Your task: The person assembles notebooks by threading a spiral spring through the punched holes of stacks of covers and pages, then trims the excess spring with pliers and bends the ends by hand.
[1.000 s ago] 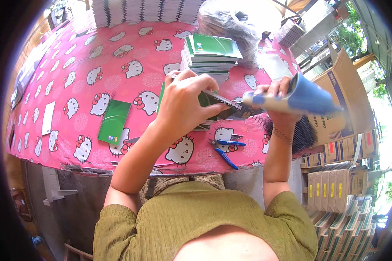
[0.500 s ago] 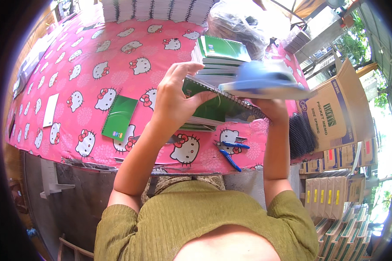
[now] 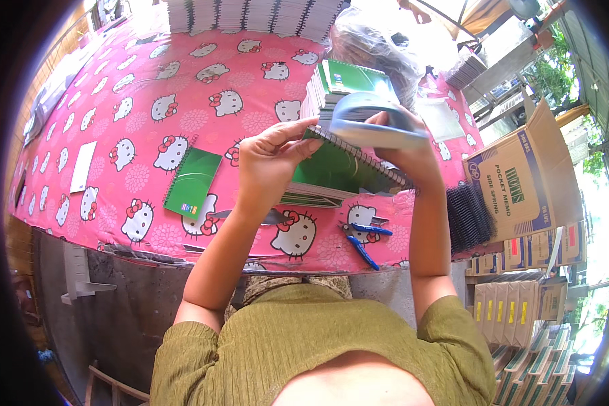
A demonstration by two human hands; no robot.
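Holding a green spiral-bound notebook (image 3: 338,169) up in the middle of the frame, the person is gripping it with both hands above the pink cartoon-cat-patterned tablecloth (image 3: 115,101). The left hand (image 3: 271,162) is curling around the notebook's left edge, thumb and fingers pinched closed on the cover near the black wire spine. The right hand (image 3: 406,152) is closing on the notebook's right end and is also clasping a pale blue curved plastic tool (image 3: 372,125), which is lying across the top of the spine. The notebook is tilting, its spine running from the upper middle down toward the right, and it is hovering just above a low stack of the same green notebooks (image 3: 311,196) lying on the cloth.

Another single green notebook (image 3: 191,183) is lying flat to the left of centre, well apart from the hands. A taller pile of green notebooks (image 3: 338,81) is standing behind the hands, in the upper middle. Blue-handled pliers (image 3: 362,240) are resting near the table's near edge, below the raised notebook. A bundle of black wire binding coils (image 3: 468,216) is sitting at the right edge of the table, beside an open brown cardboard box (image 3: 521,183). A white paper slip (image 3: 82,166) is lying at the far left.
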